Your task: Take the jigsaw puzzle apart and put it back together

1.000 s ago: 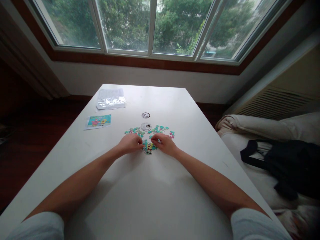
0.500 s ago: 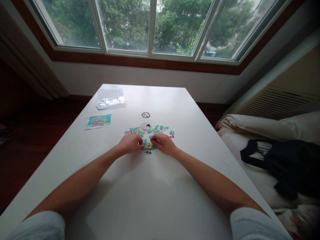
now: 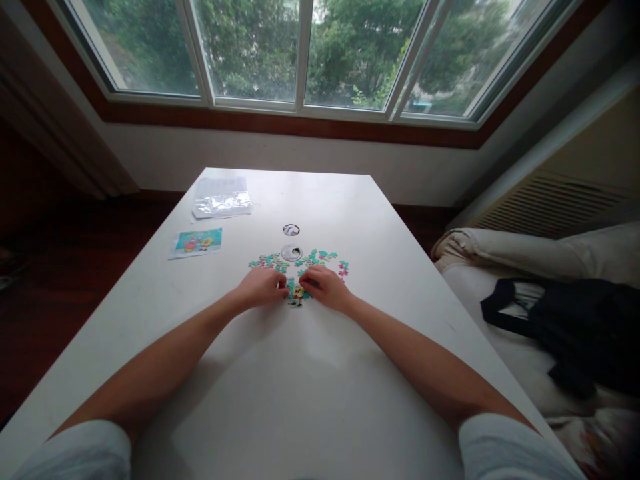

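Observation:
A partly joined jigsaw puzzle (image 3: 296,301) with a yellow cartoon figure lies flat on the white table (image 3: 320,387). At its left edge is my left hand (image 3: 263,287), fingers curled and thumb tip against the joined pieces. My right hand (image 3: 325,287) is closed in a pinch over the puzzle's upper right side; the jigsaw piece at its fingertips is mostly hidden. Behind the hands lie loose jigsaw pieces in two groups, the left pieces (image 3: 270,261) and the right pieces (image 3: 320,257), mostly turquoise and green with some pink.
Two round objects, a silvery disc (image 3: 291,253) and a smaller dark-rimmed disc (image 3: 291,230), lie beyond the pieces. A picture card (image 3: 196,243) and a clear plastic bag (image 3: 221,198) with paper are at the left. A dark bag (image 3: 585,327) rests on the pale sofa (image 3: 465,280) at the right.
My right hand has shifted very slightly left over the puzzle, its fingertips still pinched. My left hand stays at the puzzle's left edge.

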Demonstrator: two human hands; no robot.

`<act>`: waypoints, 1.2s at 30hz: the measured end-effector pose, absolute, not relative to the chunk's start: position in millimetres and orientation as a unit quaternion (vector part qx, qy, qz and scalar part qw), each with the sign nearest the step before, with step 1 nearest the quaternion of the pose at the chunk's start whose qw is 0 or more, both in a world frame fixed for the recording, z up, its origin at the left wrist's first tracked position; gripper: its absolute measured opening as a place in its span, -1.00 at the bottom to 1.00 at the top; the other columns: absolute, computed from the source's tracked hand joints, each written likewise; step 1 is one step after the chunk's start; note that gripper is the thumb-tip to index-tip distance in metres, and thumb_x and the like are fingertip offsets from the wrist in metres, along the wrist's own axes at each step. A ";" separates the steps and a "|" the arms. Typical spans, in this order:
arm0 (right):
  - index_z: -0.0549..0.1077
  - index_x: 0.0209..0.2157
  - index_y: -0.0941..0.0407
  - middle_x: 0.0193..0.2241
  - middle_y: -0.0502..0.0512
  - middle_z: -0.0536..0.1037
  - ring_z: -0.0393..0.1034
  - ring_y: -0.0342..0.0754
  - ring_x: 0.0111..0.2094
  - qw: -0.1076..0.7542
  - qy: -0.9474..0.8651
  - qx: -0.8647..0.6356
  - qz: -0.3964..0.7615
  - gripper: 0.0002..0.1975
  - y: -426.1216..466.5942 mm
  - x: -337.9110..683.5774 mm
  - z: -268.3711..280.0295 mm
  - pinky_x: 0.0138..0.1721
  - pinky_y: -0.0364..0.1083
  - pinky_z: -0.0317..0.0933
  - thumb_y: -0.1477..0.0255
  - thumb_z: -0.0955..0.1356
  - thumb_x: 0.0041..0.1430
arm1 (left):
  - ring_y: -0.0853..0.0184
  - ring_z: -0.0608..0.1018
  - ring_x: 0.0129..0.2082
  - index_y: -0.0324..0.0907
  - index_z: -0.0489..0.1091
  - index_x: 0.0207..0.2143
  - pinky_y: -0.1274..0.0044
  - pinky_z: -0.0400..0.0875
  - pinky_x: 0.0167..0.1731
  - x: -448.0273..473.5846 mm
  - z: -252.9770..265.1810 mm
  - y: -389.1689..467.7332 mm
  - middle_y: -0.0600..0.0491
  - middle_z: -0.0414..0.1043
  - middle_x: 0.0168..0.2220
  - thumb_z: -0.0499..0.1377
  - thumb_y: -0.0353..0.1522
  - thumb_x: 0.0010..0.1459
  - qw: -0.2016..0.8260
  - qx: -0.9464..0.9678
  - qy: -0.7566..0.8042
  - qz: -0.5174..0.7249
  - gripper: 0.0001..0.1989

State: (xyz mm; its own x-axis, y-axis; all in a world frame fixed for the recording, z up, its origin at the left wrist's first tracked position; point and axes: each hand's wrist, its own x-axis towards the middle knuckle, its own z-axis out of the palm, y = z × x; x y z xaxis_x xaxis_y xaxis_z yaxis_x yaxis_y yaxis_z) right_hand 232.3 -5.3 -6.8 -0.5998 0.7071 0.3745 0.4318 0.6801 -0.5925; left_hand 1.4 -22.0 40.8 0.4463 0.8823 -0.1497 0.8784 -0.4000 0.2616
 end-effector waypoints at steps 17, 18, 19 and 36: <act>0.51 -0.32 0.08 -0.40 0.04 0.45 0.33 -0.04 -0.28 0.300 -0.868 -0.332 0.213 -0.92 -4.5 232.4 -9.5 -0.22 -0.09 0.18 0.51 0.38 0.28 | 0.22 0.56 -0.34 -0.06 0.58 -0.39 0.49 0.21 -0.36 5.6 32.5 -20.9 0.01 0.58 -0.39 0.24 -0.16 0.16 0.154 0.828 0.538 0.014 -0.79; 0.51 -0.32 0.08 -0.40 0.04 0.45 0.33 -0.04 -0.28 0.300 -0.869 -0.332 0.212 -0.92 -4.6 232.5 -9.1 -0.23 -0.09 0.18 0.51 0.38 0.28 | 0.24 0.55 -0.37 -0.06 0.58 -0.40 0.50 0.20 -0.38 5.7 30.9 -19.5 0.03 0.57 -0.41 0.24 -0.16 0.15 0.167 0.822 0.543 0.028 -0.79; 0.51 -0.32 0.08 -0.40 0.04 0.45 0.33 -0.04 -0.28 0.300 -0.869 -0.332 0.212 -0.92 -4.6 232.4 -8.6 -0.23 -0.09 0.18 0.51 0.38 0.28 | 0.26 0.53 -0.39 -0.06 0.58 -0.40 0.50 0.18 -0.40 5.7 29.2 -17.7 0.04 0.56 -0.42 0.24 -0.14 0.15 0.177 0.814 0.551 0.048 -0.77; 0.51 -0.29 0.06 -0.42 0.05 0.54 0.36 -0.05 -0.37 0.364 -0.840 -0.351 0.198 -0.86 -1.2 240.9 -9.2 -0.21 -0.04 0.21 0.41 0.31 0.35 | 0.31 0.44 -0.41 -0.19 0.57 -0.23 0.53 0.21 -0.38 -68.5 -5.8 47.8 0.05 0.51 -0.42 0.05 -0.13 0.25 0.172 0.651 0.657 0.340 -0.60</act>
